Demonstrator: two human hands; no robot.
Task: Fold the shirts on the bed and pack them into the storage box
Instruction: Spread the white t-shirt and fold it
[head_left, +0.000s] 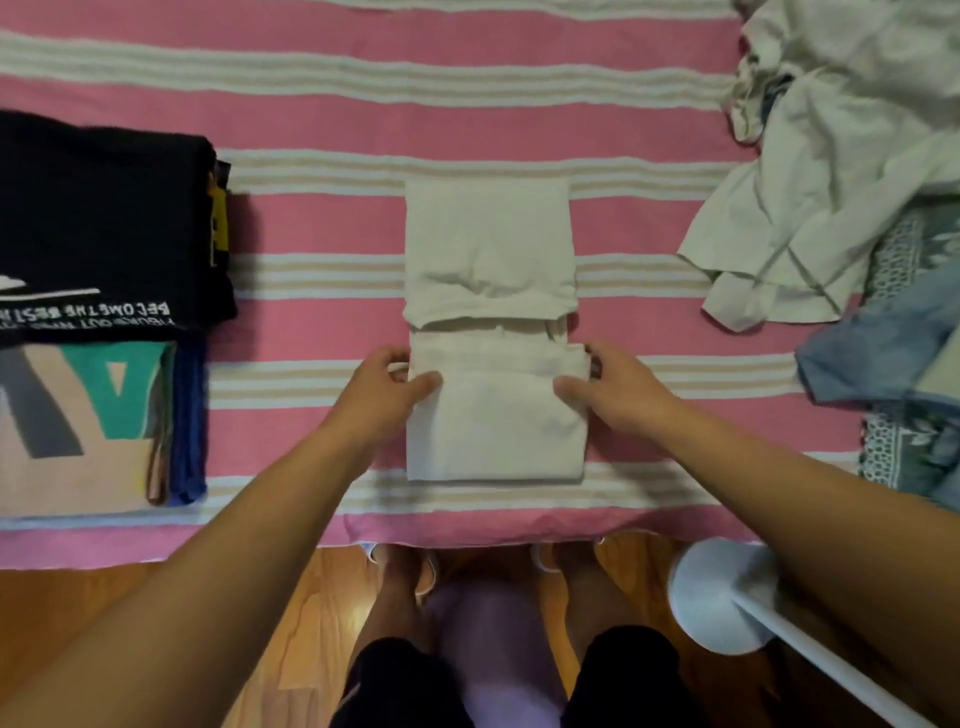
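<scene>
Lying flat at the middle of the bed (322, 114), near its front edge, the white shirt (491, 249) is folded into a long soft rectangle whose long axis runs from the person straight away toward the far side, the near third doubled back over itself in a thicker, smooth-edged panel. The left hand (387, 387) pinches the left edge of that near panel, thumb on top and fingers curled beneath the fabric; the right hand (605, 387) grips the right edge in the same manner. The bed cover is a woven cloth in pink with cream and tan stripes running crosswise to the shirt. To the left rests a stack of folded shirts (98, 312), black printed cotton uppermost, well apart. To the right lies a crumpled pile of unfolded clothes (831, 171), white fabric over pale denim. A round white stand base (711, 592) sits on the wooden floor (291, 613).
</scene>
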